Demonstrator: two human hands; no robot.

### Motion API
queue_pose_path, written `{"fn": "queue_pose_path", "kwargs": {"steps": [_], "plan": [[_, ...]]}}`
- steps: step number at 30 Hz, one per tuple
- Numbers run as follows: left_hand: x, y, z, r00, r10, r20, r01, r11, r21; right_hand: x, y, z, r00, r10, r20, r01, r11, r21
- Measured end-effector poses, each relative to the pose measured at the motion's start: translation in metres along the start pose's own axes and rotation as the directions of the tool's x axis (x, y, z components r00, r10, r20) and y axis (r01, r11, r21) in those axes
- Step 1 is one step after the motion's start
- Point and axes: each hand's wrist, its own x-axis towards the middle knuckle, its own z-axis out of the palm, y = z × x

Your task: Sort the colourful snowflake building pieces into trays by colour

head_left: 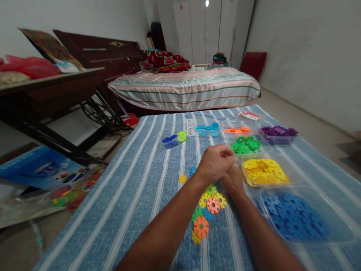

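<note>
My left hand (214, 162) and my right hand (233, 180) meet above the striped cloth, fingers curled and pressed together. Whatever is between them is hidden by the left hand. Below my wrists lies a loose group of notched plastic discs: orange discs (213, 205), yellow discs (203, 200), green discs (197, 214) and a blue disc (208, 214). Partly covered by my left wrist, another blue disc (193, 171) shows, with a small yellow disc (182, 179) to its left. A tub of green discs (246, 145) stands just beyond my hands.
To the right are clear tubs of yellow discs (264, 171), dark blue discs (295, 216) and purple pieces (278, 131). Farther back sit tubs of orange discs (237, 130) and light blue discs (208, 129). A small tub (170, 141) stands at the back left. A bed (186, 90) lies beyond.
</note>
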Motion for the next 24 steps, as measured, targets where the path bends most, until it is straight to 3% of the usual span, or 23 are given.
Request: {"fn": "queue_pose_path", "kwargs": {"steps": [2,6,11,16,24], "plan": [[-0.01,-0.011,-0.014,1.0,-0.021,0.015,0.018,0.98,0.199,-0.001,-0.003,0.0,1.0,0.017,0.005,-0.017,1.0,0.001],[-0.048,-0.039,-0.037,0.981,-0.157,0.109,0.078,0.85,0.521,-0.001,-0.005,0.002,1.0,0.029,-0.008,-0.029,0.999,-0.036],[-0.089,-0.054,-0.033,0.955,-0.268,0.127,0.086,0.662,0.745,0.0,-0.005,0.004,1.0,0.021,-0.015,-0.022,0.998,-0.067],[-0.099,-0.057,-0.026,0.943,-0.316,0.104,0.123,0.62,0.775,0.001,-0.005,0.009,1.0,0.005,-0.018,-0.006,0.999,-0.048],[-0.09,-0.065,-0.029,0.964,-0.263,0.036,0.182,0.755,0.629,0.001,-0.005,0.014,1.0,-0.009,-0.024,0.008,1.0,-0.029]]}}
